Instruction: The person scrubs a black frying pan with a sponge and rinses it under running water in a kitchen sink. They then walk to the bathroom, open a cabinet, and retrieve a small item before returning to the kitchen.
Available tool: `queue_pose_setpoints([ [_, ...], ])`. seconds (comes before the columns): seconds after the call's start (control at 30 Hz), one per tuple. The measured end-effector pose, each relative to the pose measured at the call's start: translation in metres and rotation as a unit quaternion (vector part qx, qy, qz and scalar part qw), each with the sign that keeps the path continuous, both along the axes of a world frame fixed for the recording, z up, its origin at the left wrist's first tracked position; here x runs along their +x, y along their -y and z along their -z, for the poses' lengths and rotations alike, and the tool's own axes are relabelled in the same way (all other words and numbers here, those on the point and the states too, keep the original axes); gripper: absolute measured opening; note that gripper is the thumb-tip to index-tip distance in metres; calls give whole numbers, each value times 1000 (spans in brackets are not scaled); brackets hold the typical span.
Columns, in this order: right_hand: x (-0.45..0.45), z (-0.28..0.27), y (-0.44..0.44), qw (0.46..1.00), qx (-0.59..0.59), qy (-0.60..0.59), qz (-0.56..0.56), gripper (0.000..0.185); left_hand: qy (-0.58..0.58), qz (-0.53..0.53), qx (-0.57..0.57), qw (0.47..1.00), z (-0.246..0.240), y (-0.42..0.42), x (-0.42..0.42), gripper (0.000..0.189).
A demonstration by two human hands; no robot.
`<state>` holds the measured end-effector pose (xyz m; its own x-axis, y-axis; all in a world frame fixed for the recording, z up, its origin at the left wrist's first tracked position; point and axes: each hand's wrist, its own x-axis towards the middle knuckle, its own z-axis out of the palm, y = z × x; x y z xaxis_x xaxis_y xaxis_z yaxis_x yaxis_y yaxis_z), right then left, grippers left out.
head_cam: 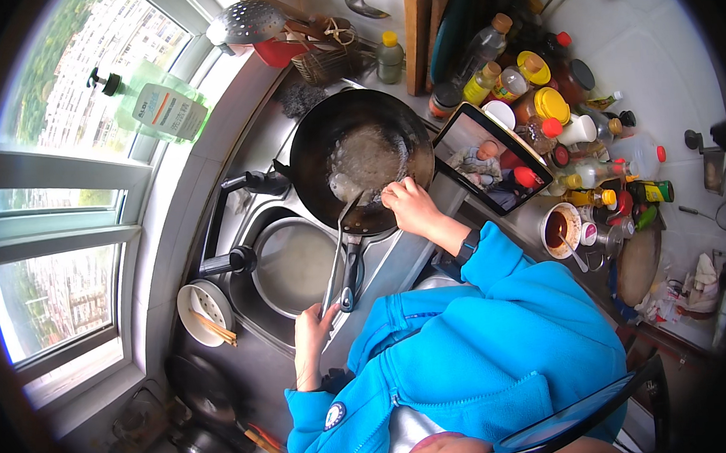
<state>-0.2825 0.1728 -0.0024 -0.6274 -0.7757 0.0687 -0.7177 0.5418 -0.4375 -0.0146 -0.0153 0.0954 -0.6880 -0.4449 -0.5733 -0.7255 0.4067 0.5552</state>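
My left hand (313,338) is closed around the lower end of a long metal ladle handle (333,270). The ladle's bowl (346,186) rests in a black wok (311,144), which contains bubbly, cloudy liquid (372,153). Over the wok's near right part, my right hand (412,207) has its fingers bent together and pointing down, close to the ladle bowl. Whether anything is between those fingers is hidden. The wok's black handle (353,269) points toward me, beside the ladle. Below the wok sits a round metal pan (298,266) with cloudy contents.
A tablet (494,160) leans right of the wok, before several bottles and jars (552,103). A bowl of dark sauce (562,230) holds a spoon. White bowls with chopsticks (206,312) stand left. A green pump bottle (163,107) is by the window; steel wool (301,100) lies behind the wok.
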Motion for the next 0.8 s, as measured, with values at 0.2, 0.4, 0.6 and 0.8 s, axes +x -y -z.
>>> queue_pose_setpoints([
  [0.2, 4, -4, 5, 1000, -22, -19, -10, 20, 25, -82, 100, 991, 4, 2, 7, 42],
  [0.4, 6, 0, 7, 998, -23, -47, -32, 18, -21, 12, -99, 995, 13, 4, 18, 53],
  [0.6, 5, -1, 9, 998, -12, -15, -60, 30, -91, 44, -255, 962, 40, -7, 47, 45],
  [0.8, -2, -1, 17, 997, 24, 14, -69, 32, -137, -47, -94, 985, 47, -8, 84, 44],
])
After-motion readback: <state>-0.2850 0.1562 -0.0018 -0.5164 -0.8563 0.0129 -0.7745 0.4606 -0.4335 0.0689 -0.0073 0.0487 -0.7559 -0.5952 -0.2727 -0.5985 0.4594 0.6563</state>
